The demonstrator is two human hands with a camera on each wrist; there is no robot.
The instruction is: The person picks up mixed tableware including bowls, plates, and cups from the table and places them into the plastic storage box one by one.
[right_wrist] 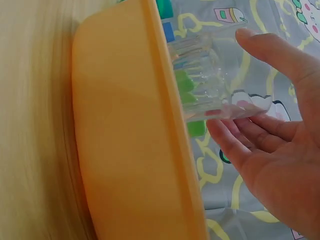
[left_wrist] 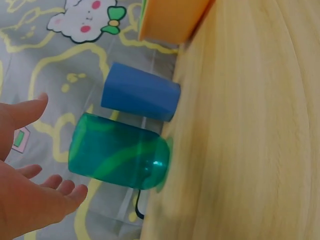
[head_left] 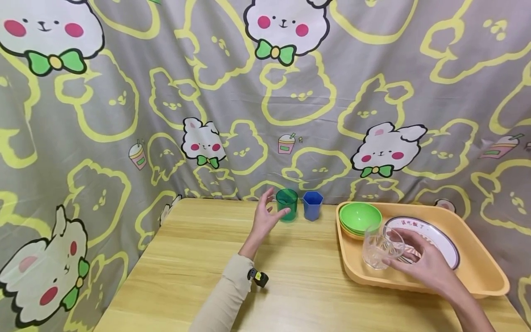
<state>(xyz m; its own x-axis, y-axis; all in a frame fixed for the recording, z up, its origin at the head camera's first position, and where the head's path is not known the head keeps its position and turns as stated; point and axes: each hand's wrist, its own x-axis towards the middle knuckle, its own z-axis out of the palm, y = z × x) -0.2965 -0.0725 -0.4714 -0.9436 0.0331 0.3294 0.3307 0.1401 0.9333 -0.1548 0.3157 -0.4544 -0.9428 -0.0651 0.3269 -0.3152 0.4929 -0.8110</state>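
Observation:
My left hand (head_left: 267, 218) is beside a translucent green cup (head_left: 287, 206), thumb and fingers spread apart. In the left wrist view a gap shows between the fingertips (left_wrist: 79, 192) and the green cup's rim. Right next to that cup stands a blue cup (head_left: 313, 205) with an angular rim. With thumb and fingers on opposite sides, my right hand (head_left: 424, 258) holds a clear glass (head_left: 375, 251) at the front left of the orange tray (head_left: 481, 276). The tray's wall hides the bottom of the glass in the right wrist view.
Inside the tray, green bowls (head_left: 360, 216) are stacked at the left, and an oval white plate (head_left: 450, 244) with a dark rim lies beside them. A patterned curtain (head_left: 232, 101) hangs along the back edge of the wooden table (head_left: 199, 249).

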